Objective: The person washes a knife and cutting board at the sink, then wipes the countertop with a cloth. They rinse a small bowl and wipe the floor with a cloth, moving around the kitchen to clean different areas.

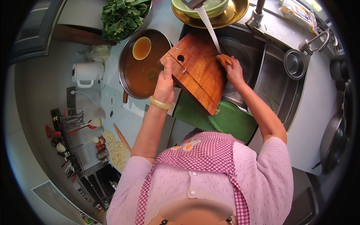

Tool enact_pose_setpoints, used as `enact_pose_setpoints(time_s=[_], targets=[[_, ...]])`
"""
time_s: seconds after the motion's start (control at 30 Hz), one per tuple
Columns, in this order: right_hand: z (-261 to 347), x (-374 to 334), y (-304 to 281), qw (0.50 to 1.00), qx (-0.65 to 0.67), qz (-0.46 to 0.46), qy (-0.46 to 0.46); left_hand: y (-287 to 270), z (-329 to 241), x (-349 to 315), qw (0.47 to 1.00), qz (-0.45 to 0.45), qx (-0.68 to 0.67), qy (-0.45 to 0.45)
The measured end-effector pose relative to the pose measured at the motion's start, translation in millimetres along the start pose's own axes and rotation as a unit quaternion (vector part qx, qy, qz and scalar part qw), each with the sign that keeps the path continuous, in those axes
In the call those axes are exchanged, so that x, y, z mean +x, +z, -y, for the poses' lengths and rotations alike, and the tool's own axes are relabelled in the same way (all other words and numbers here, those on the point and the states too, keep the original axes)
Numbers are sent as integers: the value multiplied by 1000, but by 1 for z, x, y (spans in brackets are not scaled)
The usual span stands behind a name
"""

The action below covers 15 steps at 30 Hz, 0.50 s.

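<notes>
My left hand (165, 84), a pale bangle on its wrist, grips the left corner of a wooden cutting board (200, 71) with its thumb on top. The board is tilted over the sink (245, 60), and its hole is near my thumb. In my right hand (234, 72) is an orange-brown sponge or cloth (224, 60), at the board's right edge. A stream of water (208, 25) falls from the tap head (194, 3) beside the sponge. Below the board, a green mat-like sheet (228, 122) covers the sink's front edge.
Left of the board stands a wide pan (144, 80) of brown liquid with a small bowl (141, 48) in it. Leafy greens (123, 18) fill a container behind. A perforated tray (270, 75) and a round metal tin (294, 64) are at the right.
</notes>
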State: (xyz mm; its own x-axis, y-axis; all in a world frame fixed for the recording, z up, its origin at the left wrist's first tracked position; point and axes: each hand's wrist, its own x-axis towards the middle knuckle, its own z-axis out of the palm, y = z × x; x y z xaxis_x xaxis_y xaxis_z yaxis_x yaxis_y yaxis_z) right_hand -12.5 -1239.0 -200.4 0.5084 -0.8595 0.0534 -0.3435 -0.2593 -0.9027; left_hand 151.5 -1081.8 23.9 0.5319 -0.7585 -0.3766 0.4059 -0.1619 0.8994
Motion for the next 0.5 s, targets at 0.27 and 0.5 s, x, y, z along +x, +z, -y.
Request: enact_pose_setpoints(time_s=[0.27,0.5], targets=[[188,-22,3,956,77,24,-283,-2,12,-5,997,-38,47,56],[7,76,55,999,-35,0,17,-9,6,-12,989,-49,103,99]])
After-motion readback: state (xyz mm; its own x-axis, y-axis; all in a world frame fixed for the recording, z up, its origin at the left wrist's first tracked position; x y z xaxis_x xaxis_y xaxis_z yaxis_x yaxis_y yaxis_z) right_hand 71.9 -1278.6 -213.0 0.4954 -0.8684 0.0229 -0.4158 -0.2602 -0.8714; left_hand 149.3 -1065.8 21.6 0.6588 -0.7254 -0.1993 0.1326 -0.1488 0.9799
